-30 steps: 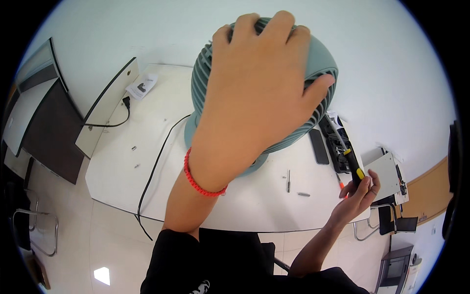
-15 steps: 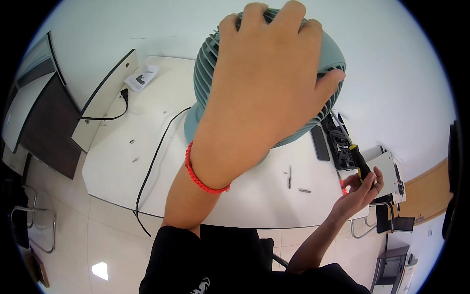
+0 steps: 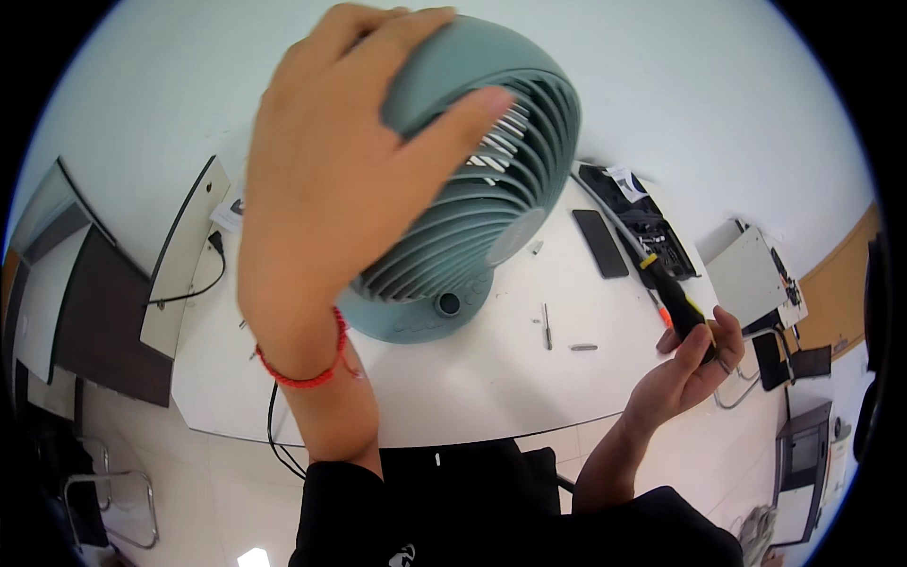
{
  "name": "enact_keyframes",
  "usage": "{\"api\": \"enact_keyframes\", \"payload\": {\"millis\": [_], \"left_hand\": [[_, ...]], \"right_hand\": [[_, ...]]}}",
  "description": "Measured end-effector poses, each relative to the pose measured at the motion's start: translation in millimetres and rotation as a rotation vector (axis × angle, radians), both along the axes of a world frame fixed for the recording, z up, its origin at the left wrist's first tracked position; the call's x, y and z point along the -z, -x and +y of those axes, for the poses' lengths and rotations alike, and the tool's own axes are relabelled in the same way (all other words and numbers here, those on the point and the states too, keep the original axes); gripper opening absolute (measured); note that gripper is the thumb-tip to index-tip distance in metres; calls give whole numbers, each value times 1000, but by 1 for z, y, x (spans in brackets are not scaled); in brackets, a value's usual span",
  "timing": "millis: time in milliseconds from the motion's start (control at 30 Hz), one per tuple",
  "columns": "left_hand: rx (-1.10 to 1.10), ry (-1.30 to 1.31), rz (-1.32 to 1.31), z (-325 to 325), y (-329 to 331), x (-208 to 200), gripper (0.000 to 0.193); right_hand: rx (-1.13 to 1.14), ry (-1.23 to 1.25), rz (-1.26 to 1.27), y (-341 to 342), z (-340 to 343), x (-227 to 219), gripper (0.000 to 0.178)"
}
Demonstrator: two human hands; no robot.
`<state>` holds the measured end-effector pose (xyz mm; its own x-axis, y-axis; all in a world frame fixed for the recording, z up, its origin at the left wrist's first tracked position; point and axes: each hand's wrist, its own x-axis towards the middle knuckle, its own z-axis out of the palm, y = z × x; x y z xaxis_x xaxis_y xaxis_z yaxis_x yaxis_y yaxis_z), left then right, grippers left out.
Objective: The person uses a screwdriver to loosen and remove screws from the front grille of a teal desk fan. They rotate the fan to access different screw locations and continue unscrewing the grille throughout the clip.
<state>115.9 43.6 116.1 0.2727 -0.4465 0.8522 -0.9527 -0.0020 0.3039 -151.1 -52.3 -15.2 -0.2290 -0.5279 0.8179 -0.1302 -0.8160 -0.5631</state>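
A grey-green desk fan [image 3: 529, 184] stands on the white table, its round base showing a knob at the front. My left hand [image 3: 331, 161] grips the upper left of its head, fingers curled over the top and thumb stretched across the grille. The grille faces right. In my right hand [image 3: 685, 373], at the table's right side, is a screwdriver [image 3: 673, 293] with a black and yellow handle, its long shaft pointing up and left. An orange-handled tool [image 3: 664, 316] shows beside those fingers; whether they hold it too, I cannot tell.
A black phone [image 3: 599, 244] lies beside an open black tool case [image 3: 661, 231]. Small metal pieces, one a thin rod [image 3: 547, 326] and one a short bar [image 3: 584, 347], lie in front of the fan. A black plug [image 3: 216, 242] rests near the left panel.
My left hand has swung left with the fan's head, and the grille has turned to show on the right. The right hand still holds the screwdriver. The whole view has shifted a little.
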Motion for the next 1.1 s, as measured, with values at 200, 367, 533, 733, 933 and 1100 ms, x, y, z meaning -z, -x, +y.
{"api": "enact_keyframes", "payload": {"millis": [200, 367, 533, 733, 933, 1100], "left_hand": [[240, 34, -40, -4, -39, 12, 41], [214, 33, -80, -3, -38, 10, 42], [122, 5, -97, -3, -20, 12, 46], [54, -3, -182, 4, -19, 24, 49], [30, 52, -236, 4, -23, 30, 50], [23, 89, -260, 0, -25, 32, 50]], "right_hand": [[-104, 150, 20, -15, 10, -2, 43], [-171, -171, 80, -1, 16, 1, 55], [-144, -121, 17, 0, -5, 0, 54], [-216, -176, -217, -22, -31, -9, 50], [-193, -410, -58, -3, -52, -13, 48], [-204, -280, -68, -5, -66, -12, 45]]}}
